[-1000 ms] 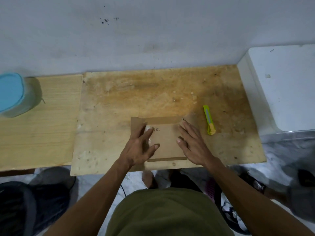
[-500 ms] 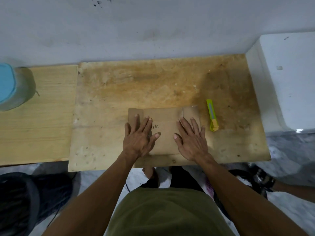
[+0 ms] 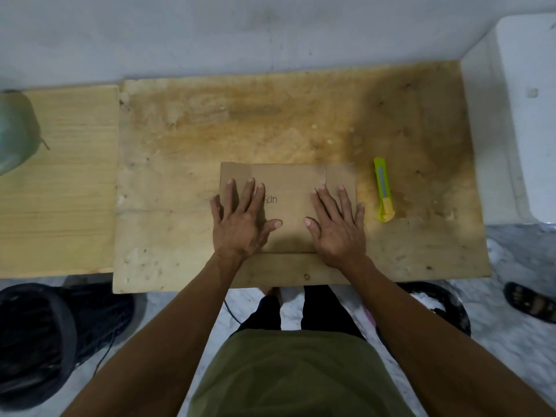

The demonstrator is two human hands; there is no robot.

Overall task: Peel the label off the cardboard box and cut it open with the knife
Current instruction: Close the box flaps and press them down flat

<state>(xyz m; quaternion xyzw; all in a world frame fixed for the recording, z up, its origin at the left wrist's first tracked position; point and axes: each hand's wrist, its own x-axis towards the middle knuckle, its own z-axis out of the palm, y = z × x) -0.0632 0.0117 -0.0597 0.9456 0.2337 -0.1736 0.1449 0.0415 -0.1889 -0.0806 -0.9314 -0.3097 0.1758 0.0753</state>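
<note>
Brown cardboard box (image 3: 287, 206), flattened-looking, lies near the front edge of the plywood worktop (image 3: 210, 139). Left hand (image 3: 240, 224) rests palm-down on its left part, fingers spread, gripping nothing. Right hand (image 3: 338, 227) the same on its right part, flat and open, little finger just at the box's right edge. Handwriting shows between the hands, partly under the left fingers. A label proper: cannot tell; a pale strip near the right index fingertip may be tape or a lifted label corner.

Step in hand, as judged: steadying the box before peeling. Best to keep one palm pressing down and work a fingernail under a corner with the other, pulling low and slow so the paper does not tear.

Knife (image 3: 384, 191), yellow-green utility type, lies just beside the box on the right, apart from it, blade seemingly retracted. Easy reach for the right hand; nothing between. Greenish container (image 3: 15, 133) sits far left, well clear. White block (image 3: 523, 115) bounds the worktop's right side.
</note>
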